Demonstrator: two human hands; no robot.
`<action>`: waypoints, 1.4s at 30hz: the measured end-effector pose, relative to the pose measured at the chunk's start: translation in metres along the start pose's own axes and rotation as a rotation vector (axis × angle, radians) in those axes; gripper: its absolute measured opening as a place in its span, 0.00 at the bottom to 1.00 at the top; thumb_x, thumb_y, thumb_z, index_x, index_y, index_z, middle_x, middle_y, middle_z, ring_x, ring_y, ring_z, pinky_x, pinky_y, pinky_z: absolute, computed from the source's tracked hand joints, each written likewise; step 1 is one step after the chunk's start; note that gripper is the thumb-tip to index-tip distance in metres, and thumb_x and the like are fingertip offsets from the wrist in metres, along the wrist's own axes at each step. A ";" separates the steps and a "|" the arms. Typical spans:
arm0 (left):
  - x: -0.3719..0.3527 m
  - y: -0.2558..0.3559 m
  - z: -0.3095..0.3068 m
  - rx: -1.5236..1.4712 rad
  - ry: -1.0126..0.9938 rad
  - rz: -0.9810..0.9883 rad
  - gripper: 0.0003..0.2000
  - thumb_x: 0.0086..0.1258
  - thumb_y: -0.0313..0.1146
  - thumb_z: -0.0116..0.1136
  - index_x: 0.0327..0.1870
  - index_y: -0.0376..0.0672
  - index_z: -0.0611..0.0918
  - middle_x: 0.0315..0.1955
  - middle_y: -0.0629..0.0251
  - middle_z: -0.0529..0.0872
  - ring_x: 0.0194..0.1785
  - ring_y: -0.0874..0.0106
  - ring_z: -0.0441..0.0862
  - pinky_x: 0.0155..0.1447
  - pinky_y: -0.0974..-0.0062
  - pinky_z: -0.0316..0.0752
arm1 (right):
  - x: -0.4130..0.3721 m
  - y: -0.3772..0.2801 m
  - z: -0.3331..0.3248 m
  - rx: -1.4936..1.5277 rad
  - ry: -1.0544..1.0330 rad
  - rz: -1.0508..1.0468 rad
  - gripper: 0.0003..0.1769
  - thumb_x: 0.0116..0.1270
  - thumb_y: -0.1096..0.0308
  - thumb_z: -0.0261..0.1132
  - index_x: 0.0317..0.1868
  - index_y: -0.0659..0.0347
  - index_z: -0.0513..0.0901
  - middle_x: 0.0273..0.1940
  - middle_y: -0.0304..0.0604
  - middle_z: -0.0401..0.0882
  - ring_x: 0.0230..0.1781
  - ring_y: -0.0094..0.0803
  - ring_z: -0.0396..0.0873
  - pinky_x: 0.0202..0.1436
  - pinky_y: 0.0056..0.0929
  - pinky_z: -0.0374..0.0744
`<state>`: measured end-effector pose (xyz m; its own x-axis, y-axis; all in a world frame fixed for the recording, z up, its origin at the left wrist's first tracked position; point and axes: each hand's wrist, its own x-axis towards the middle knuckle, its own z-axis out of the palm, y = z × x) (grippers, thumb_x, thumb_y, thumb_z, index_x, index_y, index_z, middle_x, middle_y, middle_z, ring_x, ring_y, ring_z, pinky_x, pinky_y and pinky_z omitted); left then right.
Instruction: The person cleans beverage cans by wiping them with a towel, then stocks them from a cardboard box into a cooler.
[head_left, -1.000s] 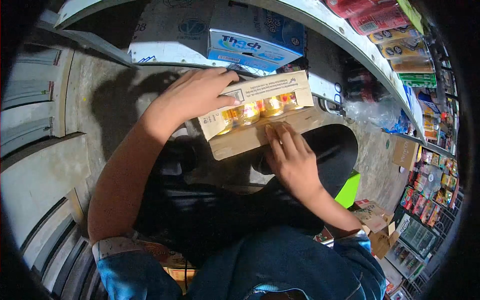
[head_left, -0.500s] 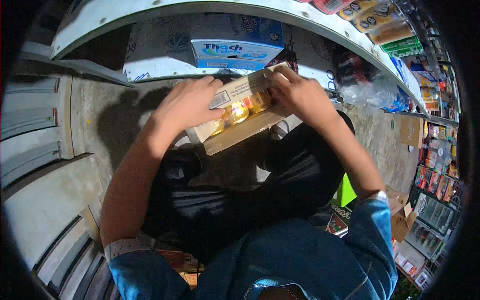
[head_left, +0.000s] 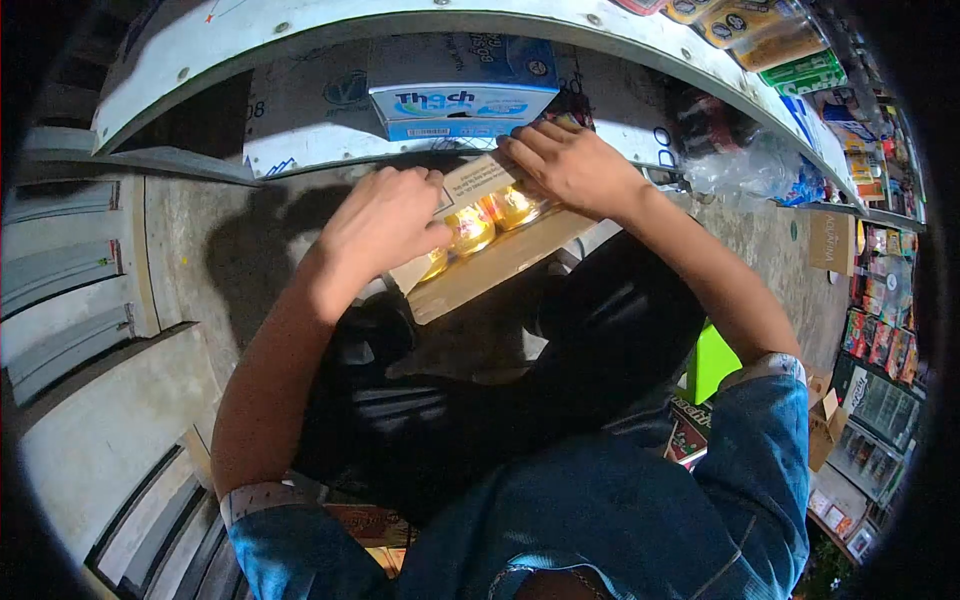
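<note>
An open cardboard box (head_left: pixel 498 267) rests tilted over my lap, its near flap folded out toward me. Inside it, several shiny gold-coloured round items (head_left: pixel 470 230) show in a row; their exact kind I cannot make out. My left hand (head_left: pixel 385 222) is closed over the left part of the box, with the thumb reaching in beside the gold items. At the far right edge, my right hand (head_left: pixel 578 170) has its fingers curled over the printed flap (head_left: pixel 478 182). The fingertips of both hands are partly hidden.
Just beyond the hands, a blue and white carton (head_left: pixel 465 95) stands on a low shelf under a curved white shelf edge (head_left: pixel 300 30). Plastic-wrapped bottles (head_left: pixel 735 150) lie to the right. A bright green object (head_left: pixel 712 362) is beside my right leg. Slatted panels (head_left: pixel 65 270) line the left.
My right hand has shifted left along the far flap, and its fingers now lie over the flap's top edge. My left hand stays on the box, its fingers more curled. The view has shifted slightly.
</note>
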<state>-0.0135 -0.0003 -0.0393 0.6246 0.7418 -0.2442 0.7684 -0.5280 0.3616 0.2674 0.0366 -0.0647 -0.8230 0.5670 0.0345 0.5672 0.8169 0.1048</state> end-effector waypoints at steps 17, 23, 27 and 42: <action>-0.007 -0.056 0.010 -0.403 0.078 0.011 0.22 0.80 0.48 0.57 0.58 0.37 0.85 0.37 0.47 0.89 0.44 0.54 0.88 0.53 0.57 0.82 | 0.012 0.032 -0.002 0.732 0.084 0.398 0.30 0.68 0.45 0.75 0.59 0.61 0.83 0.36 0.53 0.89 0.39 0.51 0.90 0.45 0.44 0.85; -0.003 -0.064 0.005 -0.553 -0.020 -0.168 0.24 0.84 0.52 0.55 0.55 0.36 0.84 0.35 0.52 0.88 0.41 0.64 0.86 0.49 0.63 0.80 | -0.007 0.033 -0.013 0.640 0.004 0.587 0.41 0.61 0.44 0.79 0.63 0.67 0.78 0.45 0.62 0.89 0.47 0.57 0.89 0.51 0.46 0.84; 0.001 -0.079 0.022 -0.642 0.115 -0.107 0.23 0.84 0.52 0.55 0.55 0.36 0.84 0.36 0.53 0.88 0.40 0.68 0.85 0.48 0.64 0.80 | -0.005 0.034 -0.023 0.669 -0.159 0.604 0.42 0.61 0.47 0.79 0.64 0.70 0.77 0.44 0.64 0.88 0.47 0.56 0.89 0.55 0.43 0.83; -0.022 -0.029 0.004 -0.080 -0.168 -0.544 0.59 0.56 0.72 0.72 0.68 0.16 0.69 0.45 0.33 0.89 0.52 0.59 0.92 0.59 0.62 0.86 | -0.051 0.114 0.060 0.789 -0.685 1.083 0.41 0.73 0.31 0.63 0.68 0.59 0.81 0.42 0.49 0.89 0.34 0.31 0.89 0.38 0.35 0.88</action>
<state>-0.0487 -0.0027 -0.0482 0.1607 0.8185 -0.5515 0.9766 -0.0509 0.2091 0.3755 0.1069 -0.1139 0.0403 0.6727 -0.7388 0.9286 -0.2982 -0.2209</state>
